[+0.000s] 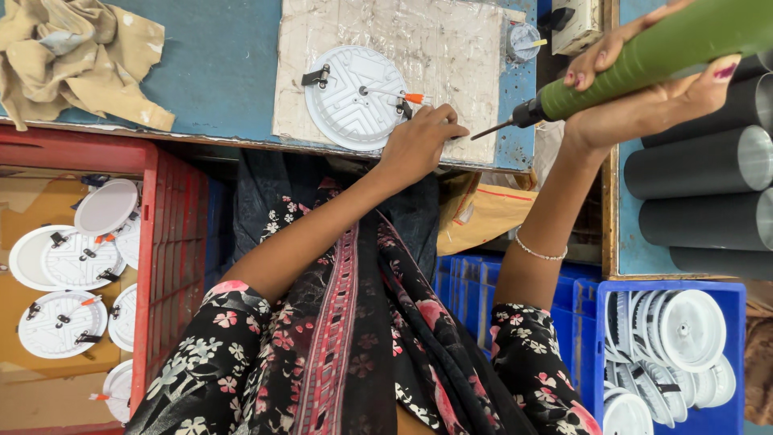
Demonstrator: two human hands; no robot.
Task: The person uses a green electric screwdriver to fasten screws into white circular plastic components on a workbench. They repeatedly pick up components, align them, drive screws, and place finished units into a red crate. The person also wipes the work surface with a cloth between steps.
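Note:
A white round lamp housing [350, 101] with black spring clips and an orange-tipped wire lies on a worn white pad [459, 48] on the blue bench. My left hand [419, 143] rests at the housing's right edge, its fingers curled onto the rim by a clip. To the right and higher, my right hand [644, 105] grips a green electric screwdriver [644, 52]. The screwdriver's bit [491, 130] points left and down, just right of my left hand's fingers and apart from the housing.
A crumpled tan cloth [72, 56] lies at the bench's far left. Left of a red crate wall [169, 242] sit several white housings [60, 322]. A blue crate [737, 362] holds more white discs. Dark tubes [700, 165] are stacked at right.

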